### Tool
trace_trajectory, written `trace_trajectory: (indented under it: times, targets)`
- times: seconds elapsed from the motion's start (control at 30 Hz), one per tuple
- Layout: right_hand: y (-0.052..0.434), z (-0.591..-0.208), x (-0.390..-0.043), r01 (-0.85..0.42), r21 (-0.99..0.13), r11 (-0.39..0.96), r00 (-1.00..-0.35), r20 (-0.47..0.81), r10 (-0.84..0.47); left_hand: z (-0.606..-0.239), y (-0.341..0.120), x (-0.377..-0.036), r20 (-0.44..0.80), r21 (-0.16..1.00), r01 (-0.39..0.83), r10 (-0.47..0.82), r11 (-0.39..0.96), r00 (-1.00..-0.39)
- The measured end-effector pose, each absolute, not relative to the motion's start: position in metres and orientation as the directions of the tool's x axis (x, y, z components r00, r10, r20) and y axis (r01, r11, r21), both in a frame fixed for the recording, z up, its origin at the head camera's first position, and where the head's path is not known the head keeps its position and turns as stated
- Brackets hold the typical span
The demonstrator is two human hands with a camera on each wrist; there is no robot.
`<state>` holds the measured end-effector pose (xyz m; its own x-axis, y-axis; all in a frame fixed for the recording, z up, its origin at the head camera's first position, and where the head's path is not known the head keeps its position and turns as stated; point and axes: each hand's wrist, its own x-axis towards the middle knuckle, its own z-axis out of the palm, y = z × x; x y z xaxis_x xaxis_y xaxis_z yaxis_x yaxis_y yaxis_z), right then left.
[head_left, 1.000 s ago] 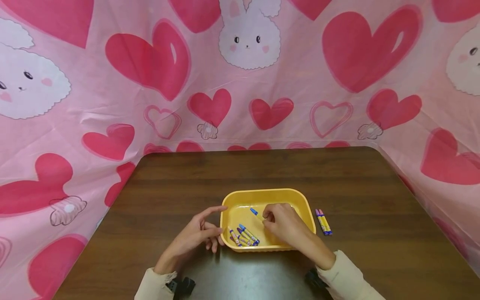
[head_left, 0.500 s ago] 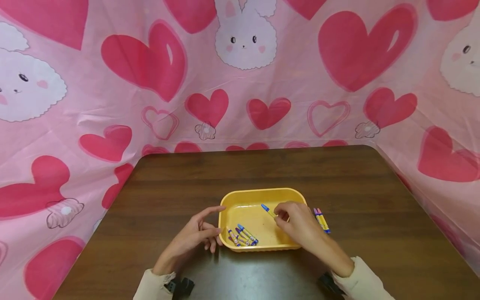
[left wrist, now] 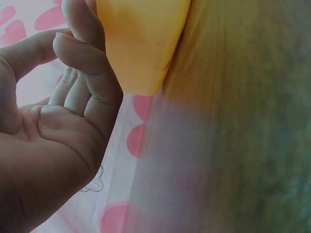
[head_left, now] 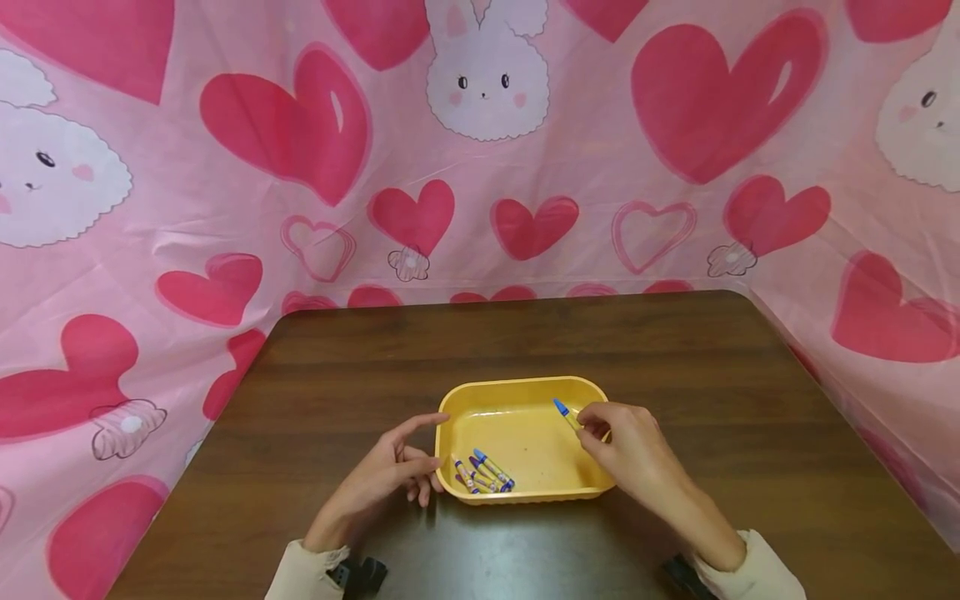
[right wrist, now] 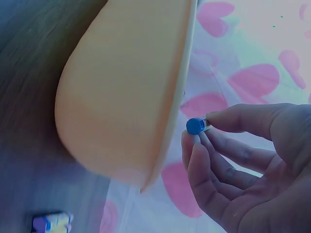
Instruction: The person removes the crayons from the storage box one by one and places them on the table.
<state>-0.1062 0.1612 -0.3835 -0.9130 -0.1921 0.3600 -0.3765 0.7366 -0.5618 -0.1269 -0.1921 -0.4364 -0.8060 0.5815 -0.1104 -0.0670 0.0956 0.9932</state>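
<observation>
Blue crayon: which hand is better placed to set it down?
Probably the right hand: it pinches the blue crayon. The left hand, at the left end of the yellow tray, holds no crayon.

A yellow tray (head_left: 536, 437) sits on a dark brown wooden tabletop (head_left: 360, 358), just below the centre of the frame. In its lower left corner lies a small cluster of crayons (head_left: 495, 470) in yellow wrappers, one tipped light blue. Left of the tray, the left hand (head_left: 386, 471) reaches its index finger and thumb to the rim. Right of centre, the right hand (head_left: 633, 450) covers part of the tray's right edge, and its grip pinches a blue-tipped crayon (head_left: 566, 412) slanting toward the upper left. Cream sleeves (head_left: 306, 573) enter along the bottom. Pink fabric (head_left: 585, 162) printed with hearts and white rabbits fills the upper frame.
</observation>
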Motion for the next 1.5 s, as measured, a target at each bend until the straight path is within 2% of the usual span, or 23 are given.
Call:
trace_trajectory:
  times: [0.23, 0.6, 0.83, 1.23, 1.5]
  targets:
    - [0.186, -0.378, -0.101, -0.323, -0.589, 0.741, -0.933, 0.329, -0.145, -0.437, -0.193, -0.126, -0.104, 0.994, -0.060, 0.586, 0.094, -0.804]
    - [0.223, -0.381, -0.099, -0.170, -0.612, 0.772, -0.971, 0.239, -0.024, -0.437, -0.193, -0.127, -0.115, 0.991, -0.058, 0.577, 0.116, -0.809]
    - [0.243, -0.391, -0.106, -0.131, -0.582, 0.802, -0.986, 0.162, -0.044, -0.437, -0.194, -0.127, -0.128, 0.990, -0.072, 0.573, 0.120, -0.809]
    - [0.261, -0.413, -0.123, -0.019, -0.534, 0.845, -0.994, -0.078, -0.071, -0.438, -0.194, -0.127, -0.112, 0.992, -0.061, 0.577, 0.107, -0.809]
    - [0.263, -0.420, -0.130, 0.008, -0.532, 0.847, -0.988, -0.132, -0.074, -0.439, -0.193, -0.128, -0.111, 0.992, -0.058, 0.577, 0.109, -0.809]
